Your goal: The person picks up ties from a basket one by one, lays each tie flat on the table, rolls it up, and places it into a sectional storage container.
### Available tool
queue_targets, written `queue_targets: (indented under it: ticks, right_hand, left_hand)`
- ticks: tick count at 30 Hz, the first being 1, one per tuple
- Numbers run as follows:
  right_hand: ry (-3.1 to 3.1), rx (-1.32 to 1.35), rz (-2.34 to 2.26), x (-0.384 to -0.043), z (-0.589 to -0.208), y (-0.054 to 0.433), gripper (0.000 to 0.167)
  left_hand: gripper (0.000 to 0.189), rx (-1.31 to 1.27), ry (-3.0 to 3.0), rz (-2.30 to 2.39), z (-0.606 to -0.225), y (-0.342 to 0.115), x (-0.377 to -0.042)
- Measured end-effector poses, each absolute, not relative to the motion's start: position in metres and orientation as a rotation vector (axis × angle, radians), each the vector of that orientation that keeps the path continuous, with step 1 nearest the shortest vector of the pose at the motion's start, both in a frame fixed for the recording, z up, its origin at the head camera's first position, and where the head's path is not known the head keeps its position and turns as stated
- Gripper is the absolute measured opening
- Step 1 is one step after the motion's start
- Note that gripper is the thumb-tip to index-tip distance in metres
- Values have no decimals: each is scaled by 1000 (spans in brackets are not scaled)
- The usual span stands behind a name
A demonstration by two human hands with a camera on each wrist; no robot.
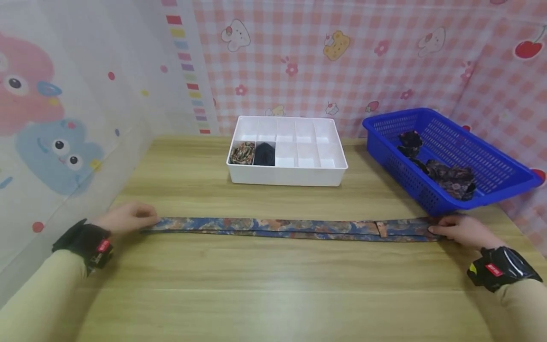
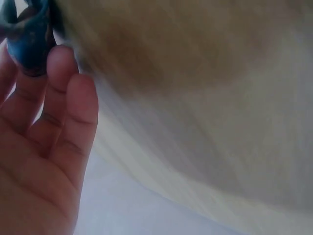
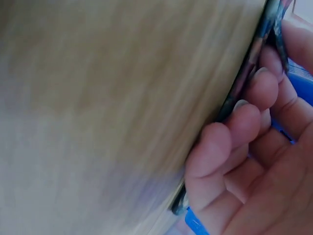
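A blue floral necktie (image 1: 265, 225) lies doubled lengthwise across the wooden table, with a small brownish loop (image 1: 381, 229) around part of it near the right. My left hand (image 1: 128, 217) pinches its left end, where the left wrist view shows a bend of the blue fabric (image 2: 30, 41) between the fingers. At the other end my right hand (image 1: 467, 231) grips the fabric between thumb and fingers. In the right wrist view, the curled fingers (image 3: 210, 147) partly cover the tie's edge.
Behind the tie stands a white divided box (image 1: 286, 175); its front-left compartments hold a rolled patterned cloth (image 1: 243, 153) and a rolled dark one (image 1: 265, 154). A blue basket (image 1: 397, 164) with dark patterned fabrics (image 1: 453, 179) sits at the right, close behind my right hand. Printed curtains border the table.
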State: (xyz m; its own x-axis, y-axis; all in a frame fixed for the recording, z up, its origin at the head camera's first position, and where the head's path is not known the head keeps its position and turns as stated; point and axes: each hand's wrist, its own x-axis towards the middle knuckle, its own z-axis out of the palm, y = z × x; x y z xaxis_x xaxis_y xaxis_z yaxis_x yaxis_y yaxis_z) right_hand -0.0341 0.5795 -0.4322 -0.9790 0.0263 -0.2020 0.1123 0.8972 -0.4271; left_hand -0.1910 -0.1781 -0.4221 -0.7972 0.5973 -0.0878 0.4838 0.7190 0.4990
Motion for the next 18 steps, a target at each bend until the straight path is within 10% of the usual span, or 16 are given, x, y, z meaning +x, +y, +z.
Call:
queue_targets:
  ticks: [18]
  right_hand:
    - [2951,70,-564,-29,-430,582,33]
  left_hand:
    - [11,805,2814,654,-429,-179,-188]
